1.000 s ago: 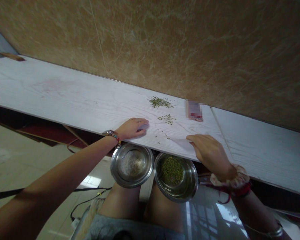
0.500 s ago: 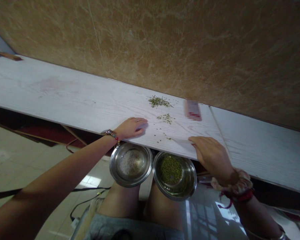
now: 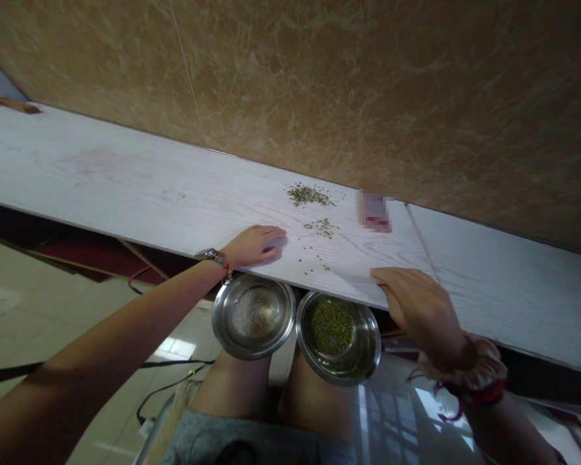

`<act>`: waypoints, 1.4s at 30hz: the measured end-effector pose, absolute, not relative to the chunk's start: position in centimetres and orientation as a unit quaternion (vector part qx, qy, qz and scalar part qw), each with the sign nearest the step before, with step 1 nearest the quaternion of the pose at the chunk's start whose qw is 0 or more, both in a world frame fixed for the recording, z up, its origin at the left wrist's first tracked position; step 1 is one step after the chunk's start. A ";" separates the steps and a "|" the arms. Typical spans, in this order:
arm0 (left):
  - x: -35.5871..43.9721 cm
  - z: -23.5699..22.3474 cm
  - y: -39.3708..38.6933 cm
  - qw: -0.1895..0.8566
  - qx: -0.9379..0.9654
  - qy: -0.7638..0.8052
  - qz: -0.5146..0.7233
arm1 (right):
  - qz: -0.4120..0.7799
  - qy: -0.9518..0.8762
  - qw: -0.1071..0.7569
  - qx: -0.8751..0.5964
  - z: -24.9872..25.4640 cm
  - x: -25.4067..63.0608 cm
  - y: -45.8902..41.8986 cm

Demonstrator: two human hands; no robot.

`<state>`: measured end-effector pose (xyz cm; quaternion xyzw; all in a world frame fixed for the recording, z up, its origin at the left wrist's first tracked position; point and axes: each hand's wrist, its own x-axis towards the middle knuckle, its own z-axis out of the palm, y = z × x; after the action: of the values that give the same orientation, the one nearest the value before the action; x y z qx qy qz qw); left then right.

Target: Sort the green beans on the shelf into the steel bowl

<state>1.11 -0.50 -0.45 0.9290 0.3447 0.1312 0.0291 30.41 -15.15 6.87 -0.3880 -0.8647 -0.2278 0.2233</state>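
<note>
My left hand (image 3: 259, 245) lies flat on the white wooden ledge (image 3: 140, 187), fingers stretched out and nothing in them. My right hand (image 3: 416, 300) is at the ledge's front edge, fingers pressed together; a faint pale strip (image 3: 353, 276) extends left from the fingertips, too unclear to name. Between and beyond the hands lie small green beans, like mung beans: a larger pile (image 3: 310, 195), a smaller cluster (image 3: 322, 227) and several loose ones. Below the edge, a steel bowl (image 3: 374, 342) holds many green beans. Beside it, another steel bowl (image 3: 220, 332) has whitish contents I cannot identify.
A pixelated rectangular item (image 3: 375, 212) lies near the brown marbled wall (image 3: 290, 84). At the ledge's far left end is a brown wooden piece (image 3: 17, 104). Both bowls are over my legs. A dark cable (image 3: 162, 391) runs near the tiled floor (image 3: 19, 303).
My right hand has shifted slightly right and a little down, away from the few loose beans by the front edge. My left hand and the bean piles look almost the same.
</note>
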 end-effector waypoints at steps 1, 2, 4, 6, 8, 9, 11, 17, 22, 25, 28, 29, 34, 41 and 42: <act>1.1 -0.4 -0.5 0.030 0.929 0.345 0.132 | -0.233 -0.859 0.222 -0.398 6.8 30.4 -15.0; 1.1 -0.4 -0.5 0.032 0.929 0.344 0.133 | -0.234 -0.856 0.219 -0.405 6.7 30.4 -15.0; 1.0 -0.5 -0.5 0.035 0.930 0.341 0.136 | -0.223 -0.858 0.215 -0.410 6.5 30.3 -14.9; 1.0 -0.5 -0.4 0.036 0.930 0.337 0.140 | -0.210 -0.864 0.211 -0.407 6.3 30.4 -14.9; 1.0 -0.5 -0.4 0.033 0.930 0.338 0.141 | -0.212 -0.864 0.206 -0.407 5.9 30.6 -14.8; 1.0 -0.5 -0.4 0.033 0.929 0.341 0.139 | -0.219 -0.861 0.203 -0.412 5.8 30.8 -14.7; 1.1 -0.5 -0.4 0.034 0.929 0.344 0.131 | -0.235 -0.852 0.198 -0.424 5.5 31.2 -14.3; 1.1 -0.7 -0.5 0.030 0.929 0.346 0.127 | -0.248 -0.844 0.204 -0.429 5.4 31.6 -13.5; 1.1 -0.8 -0.4 0.025 0.930 0.342 0.131 | -0.230 -0.847 0.225 -0.423 5.4 30.6 -13.4; 1.1 -0.7 -0.4 0.028 0.929 0.344 0.131 | -0.224 -0.855 0.220 -0.412 5.5 30.5 -13.4; 1.1 -0.6 -0.4 0.034 0.930 0.344 0.129 | -0.214 -0.864 0.214 -0.402 5.6 30.9 -13.8; 1.1 -0.6 -0.4 0.035 0.929 0.344 0.130 | -0.210 -0.866 0.213 -0.401 5.7 31.1 -14.0; 1.1 -0.6 -0.4 0.040 0.930 0.339 0.139 | -0.197 -0.865 0.222 -0.404 6.3 31.3 -14.7; 1.0 -0.6 -0.4 0.042 0.929 0.342 0.131 | -0.210 -0.864 0.218 -0.403 6.3 30.6 -14.0; 1.0 -0.7 -0.3 0.040 0.930 0.341 0.132 | -0.209 -0.863 0.217 -0.405 6.2 30.6 -14.0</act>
<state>1.01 -0.33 -0.66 0.9298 0.3413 0.1320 0.0403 30.65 -14.04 6.18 -0.4049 -0.8630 -0.2095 0.2175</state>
